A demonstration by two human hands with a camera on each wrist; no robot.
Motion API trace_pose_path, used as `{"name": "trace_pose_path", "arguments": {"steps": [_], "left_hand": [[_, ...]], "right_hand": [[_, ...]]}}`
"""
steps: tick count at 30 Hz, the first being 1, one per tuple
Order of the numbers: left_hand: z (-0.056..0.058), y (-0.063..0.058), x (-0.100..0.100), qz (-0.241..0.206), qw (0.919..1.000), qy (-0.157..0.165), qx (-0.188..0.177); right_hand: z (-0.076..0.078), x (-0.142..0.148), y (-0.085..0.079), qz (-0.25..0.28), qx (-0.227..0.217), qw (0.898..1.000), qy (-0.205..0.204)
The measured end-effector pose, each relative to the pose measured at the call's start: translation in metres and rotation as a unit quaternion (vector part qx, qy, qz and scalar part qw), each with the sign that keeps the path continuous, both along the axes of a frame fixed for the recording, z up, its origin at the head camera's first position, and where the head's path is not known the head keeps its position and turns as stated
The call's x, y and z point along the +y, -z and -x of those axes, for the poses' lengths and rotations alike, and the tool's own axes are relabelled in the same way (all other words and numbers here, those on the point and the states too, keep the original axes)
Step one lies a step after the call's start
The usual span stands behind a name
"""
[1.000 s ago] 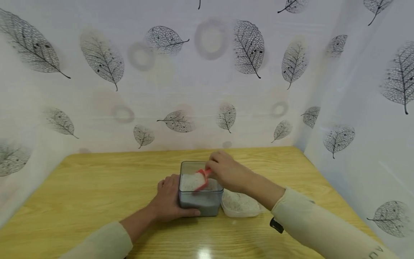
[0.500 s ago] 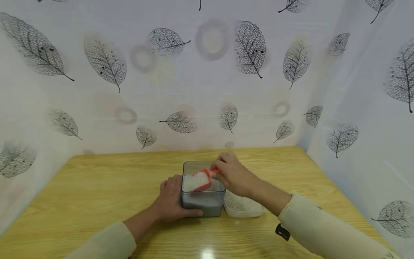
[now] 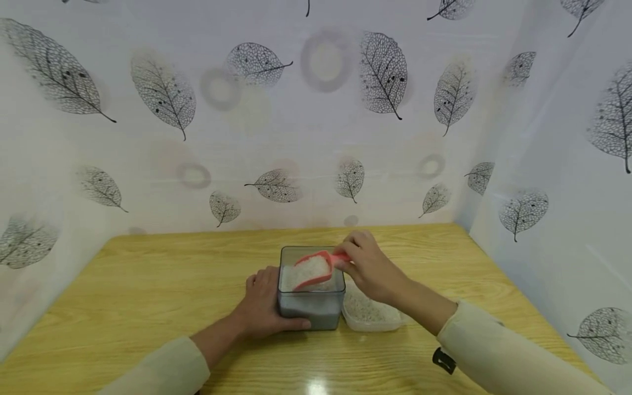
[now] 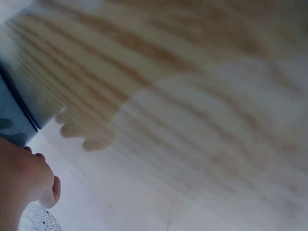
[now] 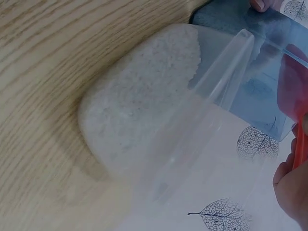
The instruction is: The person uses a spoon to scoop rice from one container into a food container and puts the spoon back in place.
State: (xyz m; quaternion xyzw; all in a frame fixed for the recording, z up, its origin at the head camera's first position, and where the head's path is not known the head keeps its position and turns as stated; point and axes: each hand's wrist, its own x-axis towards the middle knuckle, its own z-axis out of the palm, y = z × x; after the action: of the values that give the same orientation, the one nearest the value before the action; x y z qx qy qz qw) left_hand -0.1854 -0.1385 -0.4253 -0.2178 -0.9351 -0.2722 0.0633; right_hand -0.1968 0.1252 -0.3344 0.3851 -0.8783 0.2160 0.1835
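A square, see-through grey bin (image 3: pixel 313 314) stands mid-table with white rice (image 3: pixel 290 277) in it. My left hand (image 3: pixel 258 308) holds it from the left, thumb along the front wall. In the left wrist view this hand (image 4: pixel 26 180) lies at the corner of the bin (image 4: pixel 13 113). My right hand (image 3: pixel 369 267) pinches the handle of a red scoop (image 3: pixel 331 262), heaped with rice and held within the bin's opening. Right of the bin sits a low clear plastic tub (image 3: pixel 371 326), also with rice. The right wrist view shows the scoop (image 5: pixel 291 89) through the bin's wall.
The wood-grain table (image 3: pixel 163 285) reaches back to a white curtain (image 3: pixel 316 126) with leaf prints, which also encloses both sides. A black band (image 3: pixel 444 361) shows at the right sleeve.
My right hand has drawn the scoop up and to the right, and its bowl now lies more level with a fuller heap of rice. The left hand keeps its place on the bin.
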Motion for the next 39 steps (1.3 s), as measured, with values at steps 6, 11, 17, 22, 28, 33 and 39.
{"name": "trace_pose_path", "arguments": {"steps": [6, 11, 17, 22, 28, 33, 39], "left_hand": [[0.0, 0.0, 0.0, -0.004, 0.9999, -0.002, -0.01], [0.0, 0.001, 0.0, -0.006, 0.9999, 0.001, -0.015], [0.0, 0.0, 0.0, -0.001, 1.0, 0.0, -0.007], [0.001, 0.0, 0.0, 0.004, 0.9999, -0.002, -0.012], [0.001, 0.0, 0.0, 0.007, 0.9999, -0.003, -0.013], [0.0, -0.001, 0.0, 0.002, 0.9999, -0.001, -0.013], [-0.001, -0.001, 0.0, 0.001, 1.0, 0.002, -0.005]], "right_hand": [[-0.001, 0.005, -0.002, 0.012, -0.011, 1.0, 0.019], [0.0, 0.008, -0.007, 0.019, -0.009, 0.999, 0.032], [0.001, 0.015, -0.016, 0.038, 0.001, 0.999, 0.04], [0.002, 0.025, -0.021, 0.048, 0.007, 0.998, 0.051], [0.003, 0.04, -0.022, 0.061, 0.029, 0.996, 0.063], [0.002, 0.057, -0.018, 0.066, 0.057, 0.993, 0.078], [0.002, 0.078, -0.013, 0.071, 0.069, 0.99, 0.098]]}}
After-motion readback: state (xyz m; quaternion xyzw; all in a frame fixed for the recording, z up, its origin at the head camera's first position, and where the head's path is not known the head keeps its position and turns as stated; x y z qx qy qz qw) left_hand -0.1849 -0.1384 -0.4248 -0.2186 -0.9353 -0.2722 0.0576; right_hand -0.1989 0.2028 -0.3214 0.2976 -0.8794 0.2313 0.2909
